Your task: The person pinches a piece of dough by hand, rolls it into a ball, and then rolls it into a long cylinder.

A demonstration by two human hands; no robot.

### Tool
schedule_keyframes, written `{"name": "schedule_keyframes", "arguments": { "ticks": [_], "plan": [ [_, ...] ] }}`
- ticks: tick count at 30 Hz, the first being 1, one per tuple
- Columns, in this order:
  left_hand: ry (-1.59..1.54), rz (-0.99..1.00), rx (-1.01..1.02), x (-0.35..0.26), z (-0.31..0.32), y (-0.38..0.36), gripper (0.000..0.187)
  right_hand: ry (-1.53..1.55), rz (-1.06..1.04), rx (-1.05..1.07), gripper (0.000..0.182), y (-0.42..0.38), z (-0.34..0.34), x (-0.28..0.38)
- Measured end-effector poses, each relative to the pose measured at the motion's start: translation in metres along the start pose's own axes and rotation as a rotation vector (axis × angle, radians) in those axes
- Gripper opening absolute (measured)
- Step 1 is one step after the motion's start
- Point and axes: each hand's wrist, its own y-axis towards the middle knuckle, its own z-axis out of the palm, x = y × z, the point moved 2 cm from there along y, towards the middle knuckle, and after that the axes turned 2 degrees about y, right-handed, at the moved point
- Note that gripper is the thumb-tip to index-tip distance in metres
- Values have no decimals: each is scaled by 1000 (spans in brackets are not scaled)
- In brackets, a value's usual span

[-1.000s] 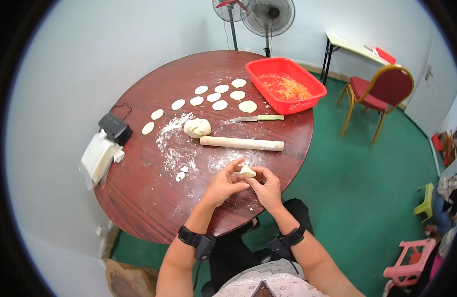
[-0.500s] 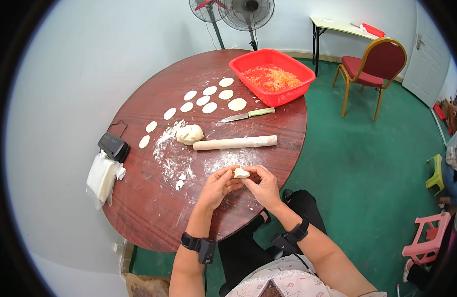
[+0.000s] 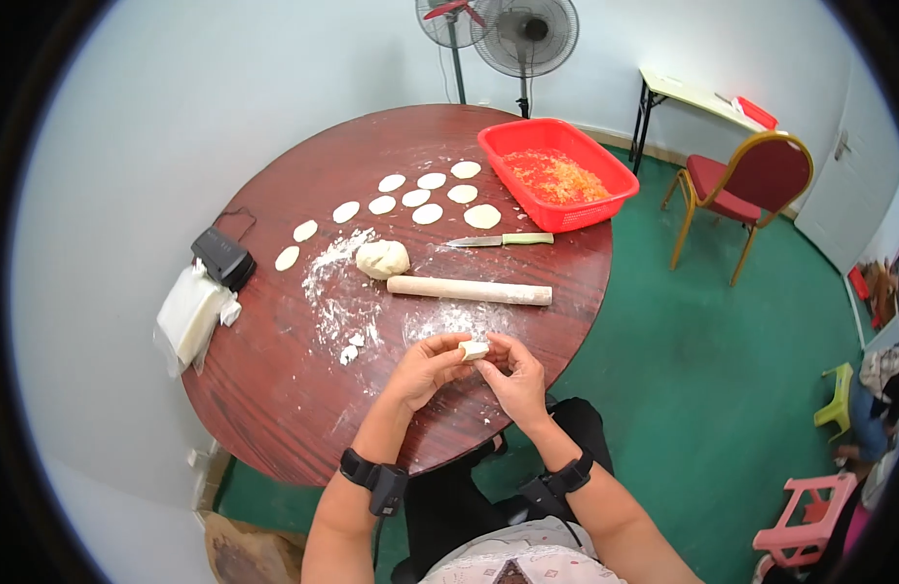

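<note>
A small piece of dough is pinched between the fingertips of my left hand and my right hand, just above the near part of the table. Beyond my hands lies a floured rolling pin. A larger lump of dough touches or nearly touches its left end. Farther back is a knife with a pale green handle. Several flat round dough wrappers are spread over the back and left of the table. Small dough scraps lie left of my hands.
The round wooden table carries scattered flour. A red basket with shredded orange and yellow filling stands at the back right. At the left edge are a black device and a plastic-wrapped white stack. A chair and stools stand right.
The camera view has turned slightly, shifting the scene. The dough piece stays between both hands and now looks smoother and longer, with the fingers slightly repositioned.
</note>
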Motion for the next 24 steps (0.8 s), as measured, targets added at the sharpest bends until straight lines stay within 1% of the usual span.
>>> {"name": "schedule_keyframes", "arguments": {
  "ticks": [1,3,10,13,16,19,24],
  "plan": [
    [-22,5,-8,1,-3,1,25,20,0,1,35,-1,0,-1],
    [-63,13,-28,1,-4,3,23,-58,-43,5,33,0,-1,0],
    [-35,20,-48,4,-6,5,24,-169,-105,36,30,1,1,8],
    [-35,21,-55,4,-5,4,25,-261,-172,12,29,-1,4,13],
    [-22,19,-63,2,-3,3,26,-449,-340,-29,30,-4,5,13],
    [-12,13,-78,0,-1,2,27,-547,-432,-51,31,-7,8,18],
    [0,5,-83,0,0,2,26,-687,-481,-54,33,-8,11,16]
  ]
}}
